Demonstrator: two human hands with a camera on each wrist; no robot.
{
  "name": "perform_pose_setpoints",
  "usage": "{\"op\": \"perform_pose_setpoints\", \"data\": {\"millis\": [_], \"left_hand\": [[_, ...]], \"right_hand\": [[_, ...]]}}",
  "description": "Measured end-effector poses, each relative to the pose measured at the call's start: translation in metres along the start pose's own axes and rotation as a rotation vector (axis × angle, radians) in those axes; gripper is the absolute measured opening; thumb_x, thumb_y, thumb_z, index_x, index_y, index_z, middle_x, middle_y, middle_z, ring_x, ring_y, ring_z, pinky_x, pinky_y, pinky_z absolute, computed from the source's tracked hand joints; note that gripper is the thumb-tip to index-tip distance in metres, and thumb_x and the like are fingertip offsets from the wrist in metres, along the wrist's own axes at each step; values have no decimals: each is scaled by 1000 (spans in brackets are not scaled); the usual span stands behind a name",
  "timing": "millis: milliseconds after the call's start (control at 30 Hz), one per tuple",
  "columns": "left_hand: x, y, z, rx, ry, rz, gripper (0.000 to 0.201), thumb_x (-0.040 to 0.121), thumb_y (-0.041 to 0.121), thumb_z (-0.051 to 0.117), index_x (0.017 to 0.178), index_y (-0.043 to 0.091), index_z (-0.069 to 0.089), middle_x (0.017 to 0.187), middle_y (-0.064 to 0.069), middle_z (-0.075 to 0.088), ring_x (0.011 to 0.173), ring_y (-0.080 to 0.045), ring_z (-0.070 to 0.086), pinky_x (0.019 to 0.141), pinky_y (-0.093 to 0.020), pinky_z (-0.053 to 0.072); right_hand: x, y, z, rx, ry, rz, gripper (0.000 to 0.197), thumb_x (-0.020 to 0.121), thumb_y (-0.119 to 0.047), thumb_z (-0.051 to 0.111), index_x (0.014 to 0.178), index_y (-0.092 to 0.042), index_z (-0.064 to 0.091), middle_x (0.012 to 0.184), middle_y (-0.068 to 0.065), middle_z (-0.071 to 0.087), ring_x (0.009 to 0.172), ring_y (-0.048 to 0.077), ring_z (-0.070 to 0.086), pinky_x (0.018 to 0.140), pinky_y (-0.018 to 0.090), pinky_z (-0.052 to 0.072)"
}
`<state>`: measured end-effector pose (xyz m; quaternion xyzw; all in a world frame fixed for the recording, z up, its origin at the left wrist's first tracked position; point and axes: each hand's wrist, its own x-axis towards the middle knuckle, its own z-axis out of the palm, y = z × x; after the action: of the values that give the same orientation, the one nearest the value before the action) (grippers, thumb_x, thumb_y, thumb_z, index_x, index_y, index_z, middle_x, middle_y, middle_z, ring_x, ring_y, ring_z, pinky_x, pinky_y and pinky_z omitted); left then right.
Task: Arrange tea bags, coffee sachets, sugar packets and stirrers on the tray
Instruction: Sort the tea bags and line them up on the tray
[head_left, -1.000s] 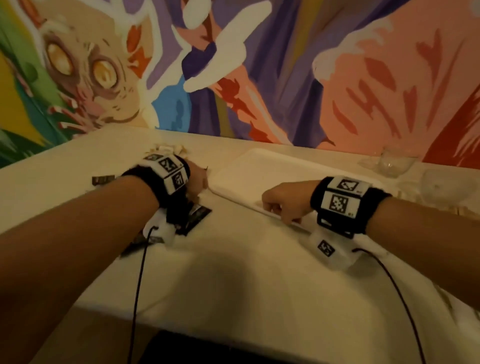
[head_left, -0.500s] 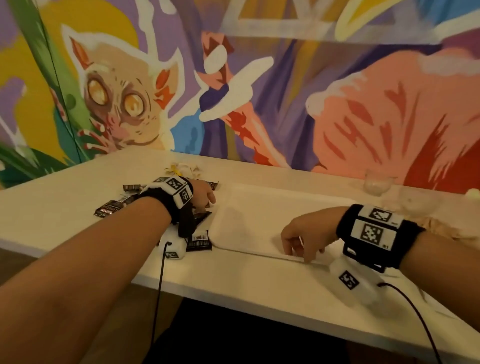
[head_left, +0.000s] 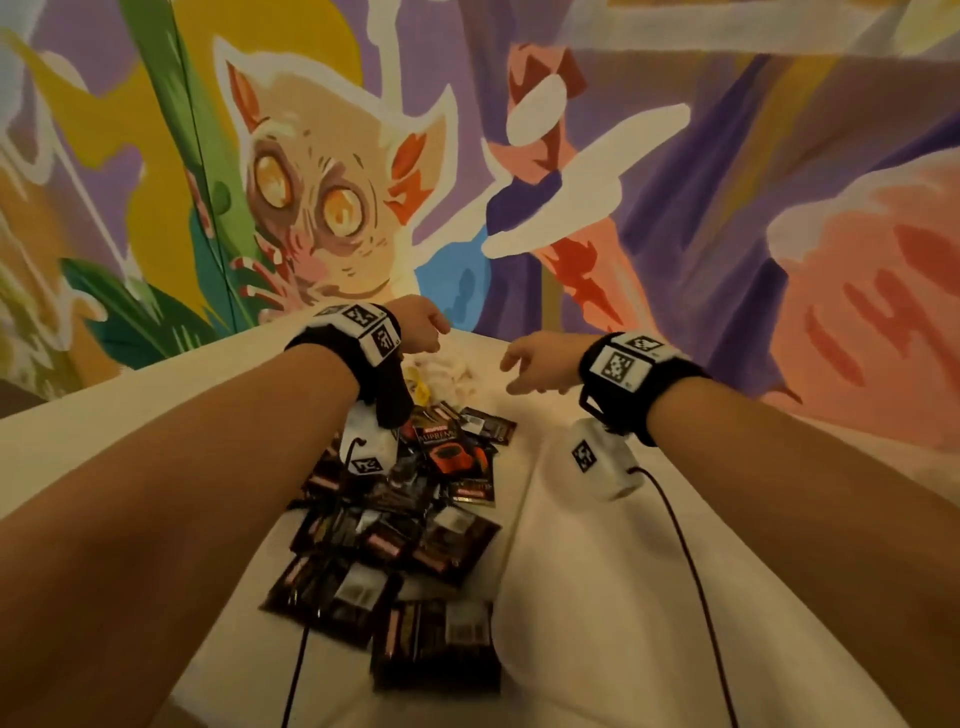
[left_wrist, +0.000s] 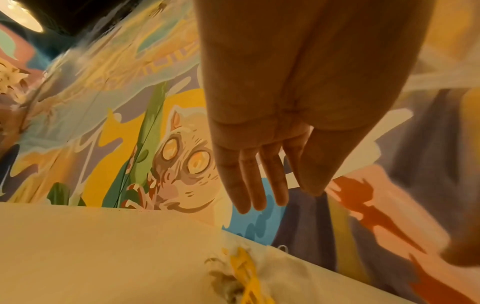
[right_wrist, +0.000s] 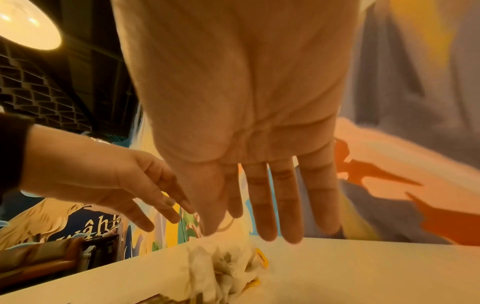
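Note:
A heap of white tea bags (head_left: 445, 375) with yellow tags lies at the table's far edge by the wall, also seen as tea bags (left_wrist: 242, 273) and tea bags (right_wrist: 223, 267). Several dark coffee sachets (head_left: 410, 525) are scattered nearer to me, left of the white tray (head_left: 597, 597). My left hand (head_left: 423, 327) hovers over the tea bags with straight fingers (left_wrist: 255, 185) and holds nothing. My right hand (head_left: 524, 364) reaches in from the right, its fingers (right_wrist: 275, 205) spread flat just above the heap, empty too. No sugar packets or stirrers show.
The painted mural wall (head_left: 649, 218) rises right behind the table's far edge. Black cables (head_left: 691, 561) hang from both wrist cameras across the tray and sachets. The cream table (head_left: 171, 395) stretches off to the left. A ceiling lamp (right_wrist: 28, 28) glows overhead.
Both hands left the tray's near edge and the sachets and reached forward to the tea bag heap by the wall. The right hand went from curled to flat. My view leaned forward.

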<state>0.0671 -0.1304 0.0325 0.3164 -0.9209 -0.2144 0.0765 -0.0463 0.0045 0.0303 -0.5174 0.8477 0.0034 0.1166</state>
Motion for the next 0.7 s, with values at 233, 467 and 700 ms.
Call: {"op": "perform_pose_setpoints", "data": {"millis": [233,467,700], "left_hand": [[86,-34,-1,154,-194,-136,48,93,2,49,140,9,43,139,-13,49,124,-30,50,86,-33,45],[134,-48,30,360,-542,-150,105,73,47,74,150,33,4,155,-2,21,138,-28,29,110,-41,33],[121,-35,36,488,-279,59,47,77,29,75,117,9,59,100,-3,62,90,-22,56,88,-33,46]], "right_hand": [[121,3,4,60,-191,-40,84,84,-47,62,150,-23,16,157,-1,18,141,22,26,111,37,30],[168,-12,28,74,-261,-63,67,76,-34,73,135,-19,43,127,5,56,104,25,61,93,42,52],[143,-17,15,357,55,-86,30,76,0,72,105,3,65,106,19,68,95,33,68,87,43,55]]}}
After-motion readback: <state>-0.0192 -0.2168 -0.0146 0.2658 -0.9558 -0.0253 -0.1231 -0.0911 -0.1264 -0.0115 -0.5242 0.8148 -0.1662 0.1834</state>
